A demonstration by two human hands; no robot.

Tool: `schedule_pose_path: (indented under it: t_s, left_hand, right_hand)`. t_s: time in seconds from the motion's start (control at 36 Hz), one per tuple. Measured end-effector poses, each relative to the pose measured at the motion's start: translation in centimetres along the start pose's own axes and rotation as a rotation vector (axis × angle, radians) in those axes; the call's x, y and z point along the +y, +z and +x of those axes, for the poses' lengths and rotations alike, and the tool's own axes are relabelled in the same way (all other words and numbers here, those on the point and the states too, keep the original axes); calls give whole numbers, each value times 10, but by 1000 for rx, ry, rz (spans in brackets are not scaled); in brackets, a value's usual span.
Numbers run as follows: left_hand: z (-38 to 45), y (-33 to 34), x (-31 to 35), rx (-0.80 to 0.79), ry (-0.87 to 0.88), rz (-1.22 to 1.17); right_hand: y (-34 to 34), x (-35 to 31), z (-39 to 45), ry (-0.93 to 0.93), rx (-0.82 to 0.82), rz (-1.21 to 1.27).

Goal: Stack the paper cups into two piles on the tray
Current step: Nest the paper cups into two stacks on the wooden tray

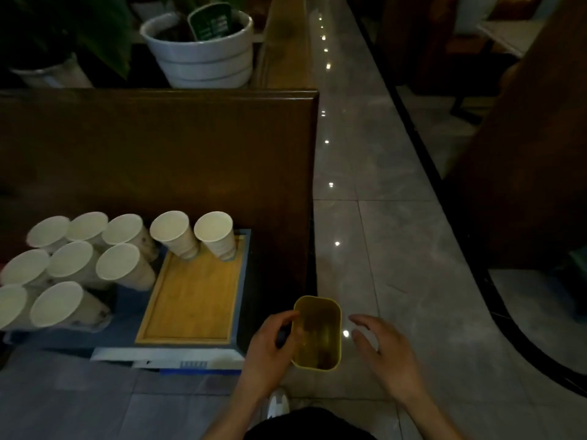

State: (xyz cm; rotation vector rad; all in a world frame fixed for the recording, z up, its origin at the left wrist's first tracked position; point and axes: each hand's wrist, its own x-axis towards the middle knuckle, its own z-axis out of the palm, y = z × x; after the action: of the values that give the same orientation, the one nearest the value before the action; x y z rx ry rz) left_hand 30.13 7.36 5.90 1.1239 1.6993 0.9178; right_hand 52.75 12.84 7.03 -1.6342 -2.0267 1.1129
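Note:
A wooden tray [193,300] lies on a low blue surface. Two white paper cup piles stand at its far end, one on the left [174,233] and one on the right [216,235]. Several single paper cups [79,265] stand clustered left of the tray. My left hand [270,347] grips the left rim of a yellow rectangular container [317,331] just right of the tray's near corner. My right hand [381,354] hovers right of the container with its fingers spread, holding nothing and not touching it.
A dark wooden panel [190,147] rises behind the cups and tray. A white plant pot [200,52] sits beyond it. Grey tiled floor [397,217] runs along the right. White and blue packaging [178,360] lies at the tray's near edge.

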Motion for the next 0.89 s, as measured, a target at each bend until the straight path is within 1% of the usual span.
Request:
schedule_pose_path:
  t_s: [0.11, 0.19, 0.31, 0.44, 0.58, 0.69, 0.78, 0.89]
  left_hand:
    - [-36, -8, -3, 94, 9, -36]
    - [-56, -16, -13, 167, 54, 25]
    - [-80, -31, -25, 230, 45, 67]
    - [-107, -57, -45, 372, -5, 95]
    - [-126, -91, -66, 410, -79, 131]
    - [-142, -118, -83, 425, -115, 191]
    - [-150, -139, -93, 413, -134, 230]
    - [-153, -173, -106, 411, -145, 262]
  right_hand:
    - [12, 0, -13, -65, -37, -84]
    - [18, 0, -14, -143, -95, -148]
    - [32, -6, -5, -241, -163, -186]
    - [58, -25, 10, -365, -316, -207]
    - [81, -63, 28, -440, -433, -204]
    - [103, -97, 34, -445, -528, -244]
    - [122, -120, 35, -450, -564, -263]
    - [152, -147, 38, -453, -583, -226]
